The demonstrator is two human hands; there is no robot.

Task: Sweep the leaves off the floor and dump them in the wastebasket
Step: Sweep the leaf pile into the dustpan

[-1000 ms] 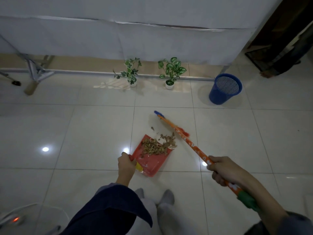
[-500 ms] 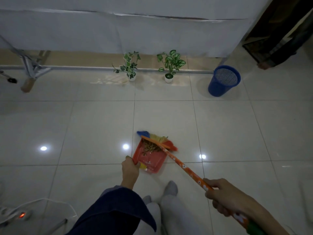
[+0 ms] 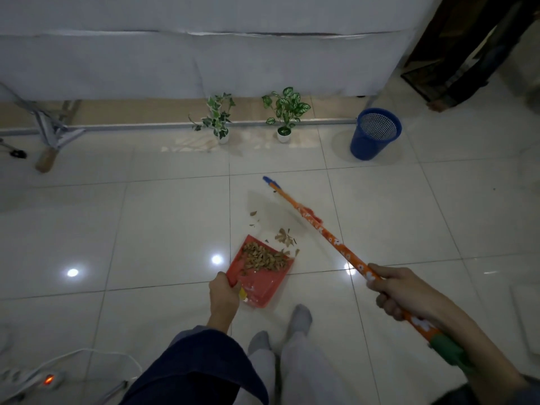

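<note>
Left hand (image 3: 223,296) gripping the red dustpan (image 3: 260,276) by its handle, forearm reaching forward and down. Right hand (image 3: 400,290) clutching the orange broom (image 3: 327,235), stick angling forward-left. Brown leaves (image 3: 263,258) piling in the pan ahead of the left hand, scraps (image 3: 285,237) lying just beyond. Blue wastebasket (image 3: 374,134) standing far ahead.

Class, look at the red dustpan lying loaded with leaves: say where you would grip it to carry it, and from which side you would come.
Grip the dustpan at its near rear handle, where the left hand holds it, coming from behind. The leaves sit toward the open front lip, so lifting from the rear probably tilts them back inside.
</note>
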